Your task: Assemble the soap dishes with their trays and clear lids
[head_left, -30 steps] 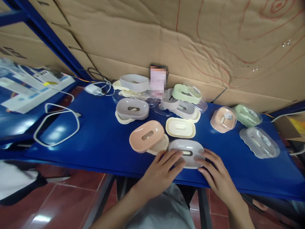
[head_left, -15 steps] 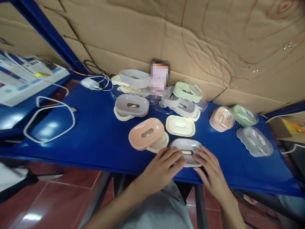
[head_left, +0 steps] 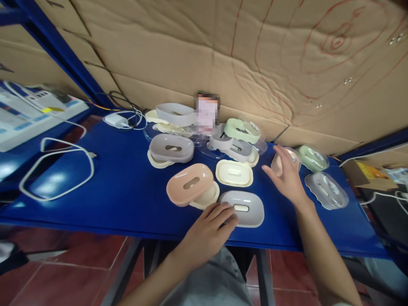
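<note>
Your left hand rests fingers-flat on the grey dish at the table's near edge. Your right hand, fingers spread, hovers beside the pink dish.

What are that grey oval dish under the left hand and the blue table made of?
The grey dish looks like moulded plastic, smooth and slightly glossy, with rounded edges and a slot on top. The blue table seems to be painted metal or laminate, going by its shiny reflections.
</note>
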A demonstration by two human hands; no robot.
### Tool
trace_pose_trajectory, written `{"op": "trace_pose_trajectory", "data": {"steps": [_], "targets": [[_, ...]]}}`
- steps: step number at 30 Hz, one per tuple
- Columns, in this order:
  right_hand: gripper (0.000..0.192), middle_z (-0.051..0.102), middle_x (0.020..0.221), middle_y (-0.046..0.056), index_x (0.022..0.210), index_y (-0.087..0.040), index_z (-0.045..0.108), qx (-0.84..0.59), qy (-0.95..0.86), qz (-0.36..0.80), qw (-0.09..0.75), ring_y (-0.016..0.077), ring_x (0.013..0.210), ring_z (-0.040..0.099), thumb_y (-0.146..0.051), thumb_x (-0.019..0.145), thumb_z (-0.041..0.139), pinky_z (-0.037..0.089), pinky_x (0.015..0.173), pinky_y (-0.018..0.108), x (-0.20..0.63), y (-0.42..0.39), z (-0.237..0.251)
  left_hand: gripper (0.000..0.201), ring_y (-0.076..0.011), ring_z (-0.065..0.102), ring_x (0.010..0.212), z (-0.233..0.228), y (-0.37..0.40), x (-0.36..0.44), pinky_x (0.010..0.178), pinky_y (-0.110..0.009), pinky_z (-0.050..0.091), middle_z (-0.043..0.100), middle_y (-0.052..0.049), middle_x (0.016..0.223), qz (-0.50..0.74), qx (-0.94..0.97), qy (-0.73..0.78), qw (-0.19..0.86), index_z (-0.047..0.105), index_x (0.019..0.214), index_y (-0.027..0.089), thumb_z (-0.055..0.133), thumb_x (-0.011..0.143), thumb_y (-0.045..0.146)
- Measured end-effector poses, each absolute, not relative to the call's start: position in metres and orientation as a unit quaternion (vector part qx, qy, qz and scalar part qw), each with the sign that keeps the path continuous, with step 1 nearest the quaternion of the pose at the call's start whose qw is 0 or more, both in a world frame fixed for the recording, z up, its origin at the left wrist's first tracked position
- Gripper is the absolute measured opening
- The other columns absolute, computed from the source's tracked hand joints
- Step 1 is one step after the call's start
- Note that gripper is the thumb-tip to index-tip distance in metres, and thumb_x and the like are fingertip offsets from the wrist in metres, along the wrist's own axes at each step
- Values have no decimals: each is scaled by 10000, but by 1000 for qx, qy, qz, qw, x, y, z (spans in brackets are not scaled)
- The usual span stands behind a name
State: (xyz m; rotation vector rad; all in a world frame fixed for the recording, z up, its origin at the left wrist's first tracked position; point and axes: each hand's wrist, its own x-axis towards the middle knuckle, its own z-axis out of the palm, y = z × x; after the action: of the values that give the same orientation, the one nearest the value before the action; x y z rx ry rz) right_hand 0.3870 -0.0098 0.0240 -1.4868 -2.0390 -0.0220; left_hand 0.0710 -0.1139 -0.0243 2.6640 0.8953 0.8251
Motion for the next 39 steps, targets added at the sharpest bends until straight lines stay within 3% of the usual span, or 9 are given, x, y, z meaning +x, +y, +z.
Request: {"op": "trace_pose_trajectory", "data": {"steps": [4,8,10,15,17,23,27,32,39], "targets": [[947,401,1720,208,1700,-137,349,-563,-771,18,298,377,1624,345,-720,992,586,389,1290,511,387,71,22,256,-256,609,1385,-24,-114,69,1197,-457,507,720,-96,1342,288,900,305,122,677,1286,169,536,1078,121],[774,654,1521,111,1585,-190,570,-556,-775,46,296,295,1375,668,-716,1022,497,544,1147,384,381,107,26,233,-254,620,1372,-23,-114,68,1195,-461,519,722,-93,1332,296,894,305,141,679,1278,184,549,1086,165],[706,698,1463,100,1527,-200,637,-563,-765,38,311,294,1343,693,-692,1033,523,550,1157,415,379,107,34,239,-253,627,1369,-23,-114,68,1200,-465,523,725,-97,1329,300,892,305,143,679,1282,185,553,1081,155],[587,616,1568,135,1504,-205,659,-568,-717,-60,400,351,1473,584,-525,1015,711,460,1264,602,374,27,48,246,-295,643,1381,-25,-116,68,1162,-493,573,678,-147,1424,323,883,317,122,683,1264,173,547,1067,115],[581,610,1581,116,1532,-244,632,-569,-719,-58,395,340,1475,584,-437,999,757,447,1275,604,374,-31,40,281,-319,635,1406,-27,-118,67,1125,-492,606,614,-187,1506,348,864,345,118,657,1346,182,568,1080,168],[651,575,1617,116,1607,-324,547,-553,-774,23,306,341,1411,645,-313,992,760,610,1124,515,368,-165,-9,576,-332,646,1406,-34,-121,64,1064,-484,651,511,-227,1621,361,830,391,165,428,1623,235,612,1088,341],[724,568,1620,126,1647,-339,486,-528,-795,29,297,364,1440,614,-255,983,762,617,1109,554,354,-173,-21,662,-313,633,1431,-37,-119,63,1088,-483,635,530,-191,1623,354,824,386,218,345,1673,287,630,1082,376],[800,556,1625,116,1660,-373,455,-506,-816,5,280,363,1487,564,-228,955,803,575,1160,597,344,-165,-23,638,-314,599,1467,-39,-116,63,1129,-506,604,529,-179,1624,335,820,390,250,408,1627,288,666,1060,425],[794,535,1651,98,1671,-353,441,-519,-801,-33,298,339,1496,563,-185,968,770,557,1202,528,340,-177,-36,635,-306,535,1528,-38,-117,66,1190,-474,556,493,-131,1669,306,821,400,269,421,1616,335,697,1045,328]]}}
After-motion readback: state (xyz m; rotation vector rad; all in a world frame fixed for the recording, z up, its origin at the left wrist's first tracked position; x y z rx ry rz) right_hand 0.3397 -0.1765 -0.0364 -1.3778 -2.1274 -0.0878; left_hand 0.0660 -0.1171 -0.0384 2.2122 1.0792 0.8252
